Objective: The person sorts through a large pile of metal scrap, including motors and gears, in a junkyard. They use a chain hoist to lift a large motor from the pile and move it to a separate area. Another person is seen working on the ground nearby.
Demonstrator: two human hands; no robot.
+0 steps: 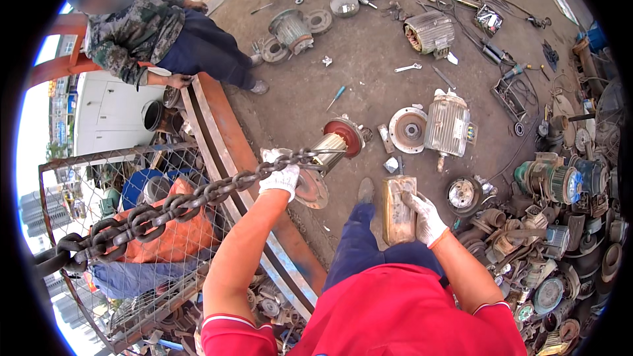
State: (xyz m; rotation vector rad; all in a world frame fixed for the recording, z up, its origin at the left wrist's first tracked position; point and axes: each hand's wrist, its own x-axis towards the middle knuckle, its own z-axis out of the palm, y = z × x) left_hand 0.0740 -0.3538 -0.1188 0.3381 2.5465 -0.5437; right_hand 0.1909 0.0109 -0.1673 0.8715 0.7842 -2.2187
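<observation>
1. Head view, item one: my left hand (279,178), white-gloved, sits just left of centre with its fingers closed around a heavy dark chain (171,207).
2. The chain runs taut from that grip toward 8 o'clock, passing over a wire-mesh cage (99,224) and ending near the picture's left rim.
3. At the chain's upper end, just to the 2 o'clock side of my left hand, hangs a motor rotor (336,142) with a red end and a shaft; a rusty disc (311,188) shows just beneath that hand.
4. My right hand (425,217), also gloved, is at 3 o'clock of centre, gripping a worn rectangular block (397,209) held upright by its right side.
5. Below both hands: my blue trouser leg and shoe on the concrete floor (369,59).
6. At 1 o'clock, a finned grey electric motor (447,125) stands on the floor, a round end cover (409,130) just beside it on the left.
7. At 3 to 5 o'clock: a dense heap of motor parts (554,224).
8. At 10 o'clock: another person in a camouflage jacket (135,29), crouched, one hand on an orange steel beam (224,138).
</observation>
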